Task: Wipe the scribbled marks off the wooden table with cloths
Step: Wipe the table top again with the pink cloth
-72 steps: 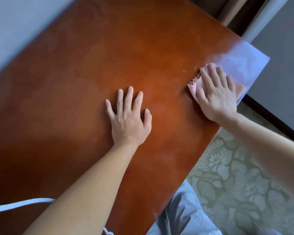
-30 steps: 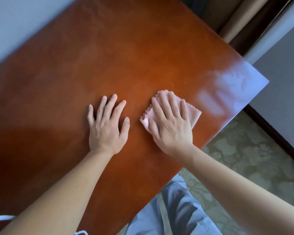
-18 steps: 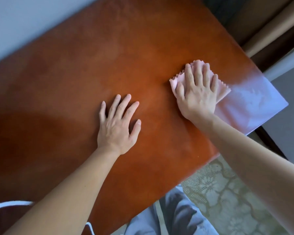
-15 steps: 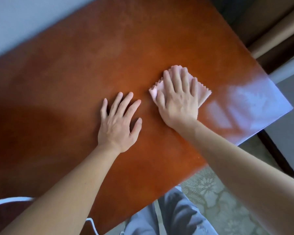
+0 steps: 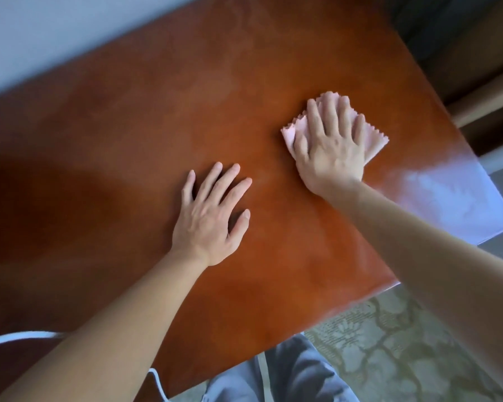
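- A pink cloth (image 5: 372, 140) with a zigzag-cut edge lies flat on the reddish-brown wooden surface (image 5: 128, 140), toward its far right part, just short of the corner that glares pale under reflected light (image 5: 447, 198)
- The right hand (image 5: 330, 146) lies spread on top of the cloth, palm down and fingers splayed, pressing it to the wood rather than clutching it; a flat palm likely spreads pressure over the whole patch and keeps the thin fabric from bunching as it slides
- The left hand (image 5: 212, 216) rests bare and open on the surface, palm down, holding nothing, near the cloth but apart from it; it appears to serve as a brace for a body leaning over the work
- No scribbled marks can be made out on the wood around the cloth; the finish looks mottled and faintly hazy, and the glare at the corner hides whatever lies there, so how much remains to wipe cannot be told
- Beyond the near edge of the surface are the person's grey trousers (image 5: 288, 375), a patterned floor covering (image 5: 389, 343) and a white cable (image 5: 21, 336) at lower left
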